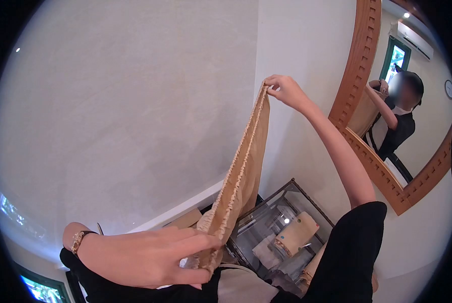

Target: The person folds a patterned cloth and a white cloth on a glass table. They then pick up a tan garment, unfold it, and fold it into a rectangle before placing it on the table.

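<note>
A long tan cloth (251, 166) with gathered, ruffled edges is stretched diagonally between my two hands. Its upper corner is pinched between the thumb and fingers of my right hand (285, 91), raised high in front of the wall. Low in the view, my left hand (157, 255) has its thumb and fingers around the lower, bunched end of the cloth. A bracelet circles my left wrist. The cloth hangs slack between its two edges, in front of the wall corner.
Beneath the cloth is a glass case (256, 222) with a dark metal frame; a rolled tan cloth with coloured dots (297, 234) lies in it. A wooden-framed mirror (351, 76) on the right wall shows a person's reflection. A white ledge (178, 208) runs along the wall.
</note>
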Available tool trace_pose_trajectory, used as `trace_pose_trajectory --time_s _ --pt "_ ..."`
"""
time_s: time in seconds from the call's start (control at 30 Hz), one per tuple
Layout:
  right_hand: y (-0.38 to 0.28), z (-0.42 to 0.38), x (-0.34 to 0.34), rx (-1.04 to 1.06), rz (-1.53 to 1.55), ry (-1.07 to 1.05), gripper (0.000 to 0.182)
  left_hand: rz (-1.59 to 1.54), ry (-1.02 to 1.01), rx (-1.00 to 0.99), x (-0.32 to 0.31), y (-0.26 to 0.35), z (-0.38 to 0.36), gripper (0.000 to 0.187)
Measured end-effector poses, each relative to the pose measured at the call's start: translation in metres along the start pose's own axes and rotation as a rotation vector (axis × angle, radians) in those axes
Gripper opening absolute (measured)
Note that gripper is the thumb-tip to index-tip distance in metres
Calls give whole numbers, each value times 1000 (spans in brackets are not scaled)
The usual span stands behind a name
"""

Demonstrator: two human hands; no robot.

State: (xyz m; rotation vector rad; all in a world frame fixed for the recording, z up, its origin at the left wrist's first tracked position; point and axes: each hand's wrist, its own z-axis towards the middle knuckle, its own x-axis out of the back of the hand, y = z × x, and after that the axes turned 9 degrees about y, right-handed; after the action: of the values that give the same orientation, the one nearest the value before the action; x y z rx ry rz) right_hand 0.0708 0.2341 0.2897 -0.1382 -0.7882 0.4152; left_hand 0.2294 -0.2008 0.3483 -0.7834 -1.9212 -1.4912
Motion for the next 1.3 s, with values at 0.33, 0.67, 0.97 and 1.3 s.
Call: trace_pose_trajectory --time_s 0.33,0.67,0.97,1.3 --pt "-17 18 8 -256 59 -31 26 360 104 -572 -17 -7 12 23" --pt "-31 19 -4 -140 264 -76 31 363 40 -506 -21 -2 26 28" --pt "-63 20 13 21 75 -269 21 582 -2 -239 -4 -12 32 51" --pt "-105 19 8 191 -40 -543 19 457 28 -224 22 -50 58 66"
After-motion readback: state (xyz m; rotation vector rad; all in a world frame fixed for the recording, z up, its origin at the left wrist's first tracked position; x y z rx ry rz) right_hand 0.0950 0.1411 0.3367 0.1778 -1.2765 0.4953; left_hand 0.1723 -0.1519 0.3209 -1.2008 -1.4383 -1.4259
